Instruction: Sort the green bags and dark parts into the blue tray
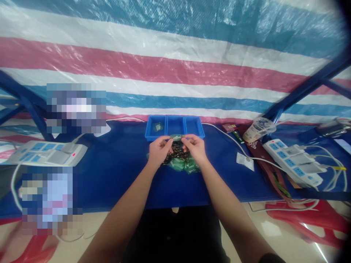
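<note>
My left hand point(159, 150) and my right hand point(195, 148) come together over the middle of the blue table, each with thumb and fingers pinched. Between them they grip a small clear greenish plastic bag point(177, 137) by its two sides. Under the hands lies a heap of small dark and brassy metal pieces point(178, 152), too small to name. Several green plastic bags point(178, 165) spread out in front of the heap. Just beyond my fingers stands a blue three-compartment tray point(165, 126); its left compartment holds a small bag point(157, 126).
Power strips lie left point(49, 152) and right point(293, 162), with white cables across the table point(117, 175). At the right are a plastic cup point(257, 129), a brown strap point(259, 166) and a small white packet point(245, 161). A striped sheet point(175, 69) hangs behind. Two areas at left are blurred out.
</note>
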`<state>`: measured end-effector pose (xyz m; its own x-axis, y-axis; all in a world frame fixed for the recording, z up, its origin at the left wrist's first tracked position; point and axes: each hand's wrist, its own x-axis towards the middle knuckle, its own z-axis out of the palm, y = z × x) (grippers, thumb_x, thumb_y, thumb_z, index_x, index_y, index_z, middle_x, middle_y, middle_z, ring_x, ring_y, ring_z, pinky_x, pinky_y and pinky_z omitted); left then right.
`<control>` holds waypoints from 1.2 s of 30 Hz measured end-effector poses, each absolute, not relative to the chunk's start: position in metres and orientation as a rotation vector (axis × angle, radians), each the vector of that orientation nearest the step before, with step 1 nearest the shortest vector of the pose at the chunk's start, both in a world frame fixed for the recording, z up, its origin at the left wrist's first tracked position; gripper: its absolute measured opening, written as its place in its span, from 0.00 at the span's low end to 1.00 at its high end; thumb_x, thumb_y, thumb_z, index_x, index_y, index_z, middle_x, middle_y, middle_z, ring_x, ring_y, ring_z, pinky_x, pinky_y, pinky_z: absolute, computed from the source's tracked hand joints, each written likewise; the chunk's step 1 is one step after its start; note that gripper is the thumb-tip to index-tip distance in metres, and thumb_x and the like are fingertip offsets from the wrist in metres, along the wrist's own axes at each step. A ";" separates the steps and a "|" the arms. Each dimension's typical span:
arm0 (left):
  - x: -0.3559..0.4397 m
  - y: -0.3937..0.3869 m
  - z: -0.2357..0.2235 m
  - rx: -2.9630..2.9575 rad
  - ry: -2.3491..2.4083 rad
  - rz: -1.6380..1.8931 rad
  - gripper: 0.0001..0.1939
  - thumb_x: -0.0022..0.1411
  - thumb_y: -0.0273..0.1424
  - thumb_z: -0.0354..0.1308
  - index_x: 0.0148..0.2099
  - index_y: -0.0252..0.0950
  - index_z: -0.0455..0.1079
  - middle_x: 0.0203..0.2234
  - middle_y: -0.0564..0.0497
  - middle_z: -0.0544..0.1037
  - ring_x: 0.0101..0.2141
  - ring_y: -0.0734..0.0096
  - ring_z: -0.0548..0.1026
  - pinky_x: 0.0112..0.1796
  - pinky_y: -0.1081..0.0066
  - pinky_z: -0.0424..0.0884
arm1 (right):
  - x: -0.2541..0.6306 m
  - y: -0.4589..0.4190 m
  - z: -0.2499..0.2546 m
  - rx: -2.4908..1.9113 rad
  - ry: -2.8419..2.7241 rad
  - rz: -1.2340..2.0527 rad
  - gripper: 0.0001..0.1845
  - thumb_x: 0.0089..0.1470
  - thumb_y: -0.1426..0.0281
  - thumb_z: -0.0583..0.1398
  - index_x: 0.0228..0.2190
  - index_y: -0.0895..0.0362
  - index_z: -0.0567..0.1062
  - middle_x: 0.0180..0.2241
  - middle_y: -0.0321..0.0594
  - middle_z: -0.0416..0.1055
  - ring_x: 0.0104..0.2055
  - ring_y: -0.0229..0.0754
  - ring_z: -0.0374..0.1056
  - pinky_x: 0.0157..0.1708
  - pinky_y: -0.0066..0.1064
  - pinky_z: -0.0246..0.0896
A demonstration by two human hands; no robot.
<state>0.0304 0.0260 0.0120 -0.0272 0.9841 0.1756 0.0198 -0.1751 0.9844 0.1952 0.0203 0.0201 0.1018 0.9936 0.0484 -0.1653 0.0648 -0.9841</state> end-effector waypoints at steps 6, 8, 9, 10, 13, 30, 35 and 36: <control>0.026 0.025 0.013 1.390 1.057 1.430 0.14 0.60 0.38 0.61 0.44 0.35 0.77 0.34 0.47 0.81 0.25 0.71 0.78 0.32 0.69 0.76 | 0.198 0.021 0.019 -1.020 -1.061 1.184 0.16 0.49 0.54 0.65 0.31 0.54 0.79 0.30 0.39 0.78 0.25 0.38 0.70 0.29 0.32 0.67; 0.026 0.025 0.011 1.394 1.083 1.446 0.14 0.58 0.36 0.63 0.45 0.36 0.77 0.37 0.46 0.81 0.31 0.68 0.79 0.36 0.68 0.77 | 0.198 0.021 0.019 -1.057 -1.063 1.156 0.16 0.45 0.56 0.68 0.30 0.54 0.79 0.27 0.37 0.77 0.24 0.37 0.68 0.28 0.32 0.67; 0.027 0.025 0.009 1.392 1.105 1.463 0.15 0.56 0.36 0.65 0.45 0.35 0.77 0.38 0.46 0.81 0.34 0.66 0.80 0.38 0.67 0.77 | 0.198 0.021 0.019 -1.065 -1.072 1.144 0.16 0.43 0.57 0.69 0.31 0.55 0.79 0.27 0.37 0.77 0.24 0.37 0.68 0.28 0.31 0.66; 0.028 0.026 0.008 1.393 1.123 1.474 0.15 0.55 0.35 0.66 0.44 0.35 0.77 0.39 0.45 0.81 0.36 0.64 0.80 0.40 0.66 0.78 | 0.198 0.021 0.019 -1.071 -1.081 1.131 0.16 0.42 0.58 0.70 0.31 0.55 0.79 0.26 0.36 0.77 0.25 0.37 0.69 0.28 0.30 0.66; 0.030 0.026 0.006 1.400 1.153 1.464 0.15 0.54 0.36 0.66 0.44 0.36 0.78 0.38 0.45 0.81 0.37 0.63 0.80 0.38 0.66 0.79 | 0.195 0.020 0.019 -1.091 -1.086 1.085 0.15 0.41 0.60 0.70 0.30 0.56 0.78 0.28 0.38 0.77 0.27 0.37 0.70 0.29 0.30 0.66; 0.020 0.032 0.019 1.269 1.339 1.753 0.18 0.59 0.40 0.62 0.49 0.36 0.74 0.35 0.48 0.80 0.22 0.76 0.76 0.26 0.73 0.72 | 0.194 0.018 0.020 -1.037 -1.100 1.072 0.13 0.50 0.60 0.66 0.34 0.56 0.77 0.35 0.42 0.79 0.29 0.38 0.73 0.26 0.29 0.66; -0.001 0.039 0.018 1.453 1.870 1.467 0.17 0.63 0.40 0.55 0.51 0.40 0.75 0.38 0.50 0.81 0.20 0.77 0.72 0.31 0.72 0.72 | 0.197 0.021 0.014 -1.114 -1.142 1.024 0.13 0.51 0.60 0.65 0.35 0.57 0.77 0.28 0.39 0.77 0.24 0.35 0.68 0.27 0.29 0.65; -0.004 0.040 0.018 1.505 1.960 1.372 0.17 0.63 0.39 0.55 0.51 0.40 0.75 0.34 0.51 0.81 0.20 0.76 0.72 0.33 0.70 0.72 | 0.198 0.022 0.013 -1.127 -1.151 1.016 0.14 0.51 0.60 0.65 0.35 0.57 0.77 0.28 0.39 0.77 0.23 0.35 0.68 0.27 0.29 0.65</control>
<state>-0.0042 0.0399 0.0182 -0.3977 0.8706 0.2898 0.5700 -0.0131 0.8215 0.1978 0.0218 0.0127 0.1373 0.9788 0.1518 -0.0292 0.1572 -0.9871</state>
